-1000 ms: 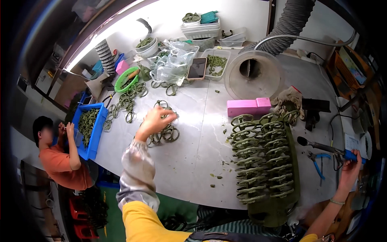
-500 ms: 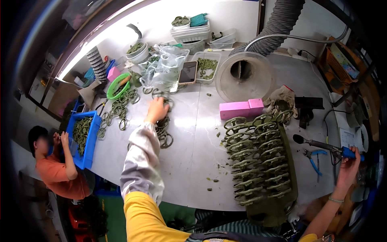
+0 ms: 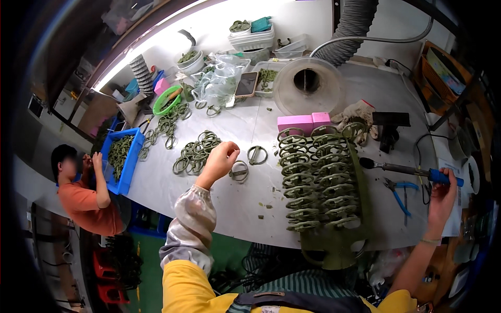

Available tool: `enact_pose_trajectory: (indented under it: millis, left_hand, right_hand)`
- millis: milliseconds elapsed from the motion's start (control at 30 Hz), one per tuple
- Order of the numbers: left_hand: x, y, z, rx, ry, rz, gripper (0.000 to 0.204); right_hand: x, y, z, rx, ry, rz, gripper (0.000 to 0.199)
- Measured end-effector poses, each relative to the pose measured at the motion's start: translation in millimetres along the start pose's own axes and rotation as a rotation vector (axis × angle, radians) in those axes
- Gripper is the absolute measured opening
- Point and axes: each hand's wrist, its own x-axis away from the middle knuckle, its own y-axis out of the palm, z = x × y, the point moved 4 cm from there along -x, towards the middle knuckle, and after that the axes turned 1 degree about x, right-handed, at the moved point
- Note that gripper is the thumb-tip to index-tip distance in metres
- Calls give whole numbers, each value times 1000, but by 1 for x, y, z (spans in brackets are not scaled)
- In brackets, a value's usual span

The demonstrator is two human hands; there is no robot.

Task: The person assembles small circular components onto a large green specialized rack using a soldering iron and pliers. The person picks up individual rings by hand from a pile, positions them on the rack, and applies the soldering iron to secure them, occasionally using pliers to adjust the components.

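My left hand (image 3: 221,158) is over the middle of the table with fingers curled together; whether anything is between them is hidden. Just below its fingertips lies a dark green wax ring (image 3: 239,171), and another ring with a crossbar (image 3: 257,155) lies to the right. A pile of similar rings (image 3: 196,153) sits left of the hand. At the right edge my right hand (image 3: 442,194) is closed round the blue handle of a soldering iron (image 3: 404,169). Its dark, spoon-like tip points left, toward a green rack-like piece (image 3: 334,242) carrying rows of rings (image 3: 323,177).
Behind the rows are pink blocks (image 3: 296,124), a work glove (image 3: 356,116) and a clear funnel hood (image 3: 284,86). Blue-handled pliers (image 3: 399,198) lie below the iron. A phone (image 3: 246,84) and plastic bags (image 3: 216,78) are farther back. A co-worker (image 3: 88,195) works by a blue crate (image 3: 138,143).
My left hand has moved right and nearer from the ring pile; two rings now lie apart beside it. My right hand still holds the iron. The view has shifted slightly.
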Motion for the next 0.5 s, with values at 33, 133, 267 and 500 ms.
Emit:
enact_pose_trajectory:
  millis: [33,133,267,500]
  left_hand:
    - [-2,3,7,-53,-18,25,17]
    - [-16,25,25,-20,-30,48,16]
    - [-36,55,19,-163,3,18,18]
    - [-35,13,37,-24,-85,231,25]
  right_hand:
    - [-2,0,-1,-6,2,-18,17]
    - [0,3,-6,-77,-14,31,16]
    - [0,-3,-6,-26,-30,-5,16]
    - [6,6,-7,32,-63,-1,17]
